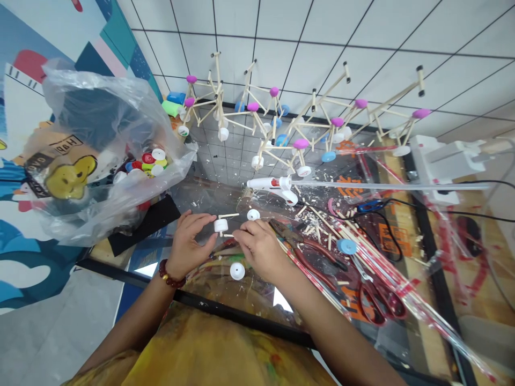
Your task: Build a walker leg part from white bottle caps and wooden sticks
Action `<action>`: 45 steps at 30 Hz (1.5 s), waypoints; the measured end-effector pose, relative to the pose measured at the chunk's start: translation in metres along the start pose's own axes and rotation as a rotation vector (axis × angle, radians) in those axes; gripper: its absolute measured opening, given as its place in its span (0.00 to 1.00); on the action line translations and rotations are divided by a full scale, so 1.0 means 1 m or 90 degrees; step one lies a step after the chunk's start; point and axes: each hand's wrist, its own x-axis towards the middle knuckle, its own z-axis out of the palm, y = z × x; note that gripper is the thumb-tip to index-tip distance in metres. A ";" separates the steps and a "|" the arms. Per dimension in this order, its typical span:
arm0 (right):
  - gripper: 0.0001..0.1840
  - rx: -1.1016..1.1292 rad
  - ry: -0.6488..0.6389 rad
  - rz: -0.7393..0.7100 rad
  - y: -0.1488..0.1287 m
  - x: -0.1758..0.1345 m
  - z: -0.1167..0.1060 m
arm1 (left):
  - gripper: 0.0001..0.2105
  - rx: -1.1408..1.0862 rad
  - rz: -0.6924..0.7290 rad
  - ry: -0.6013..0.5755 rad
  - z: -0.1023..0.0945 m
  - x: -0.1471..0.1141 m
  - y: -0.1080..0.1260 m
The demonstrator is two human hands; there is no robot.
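White cap [221, 225] sits over the near half of the desk [257, 292], left of the middle, between the worker's two hands. From where I stand, the left hand [187, 241] curves in from the left, forefinger and thumb parted at the cap; I cannot tell whether the tips press on it. A beaded bracelet [171, 276] circles that wrist. Opposite, the right hand [257, 249] has its fingertips drawn together at the end of a short stick [227, 235], just beside the cap. The hands are apart, close to each other.

A second white cap [253, 214] lies just beyond the right hand, and a third white cap [237, 271] lies nearer the worker. Farther off rests a glue gun [273, 184], a long clear rod running right from it. On the right are pliers [287, 231], a blue cap [346, 246], scissors [365, 274] and long bundles of sticks [376, 262] in red-marked wrapping, with wood scraps [319, 231] scattered near them.

Along the far side stand stick frames [394, 100] bearing purple, blue and white round pieces. To the left, a clear plastic bag [68, 171] holds colourful caps [148, 158], near a black sheet [145, 228].
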 end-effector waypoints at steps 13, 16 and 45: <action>0.13 0.041 0.023 0.007 0.002 -0.001 0.007 | 0.09 0.002 -0.012 -0.024 0.000 0.001 0.002; 0.13 0.057 0.019 0.008 0.004 -0.001 0.007 | 0.09 0.002 -0.004 -0.019 0.000 0.001 0.002; 0.13 0.046 0.039 0.002 0.004 -0.001 0.010 | 0.09 -0.010 0.006 -0.015 0.001 0.002 0.005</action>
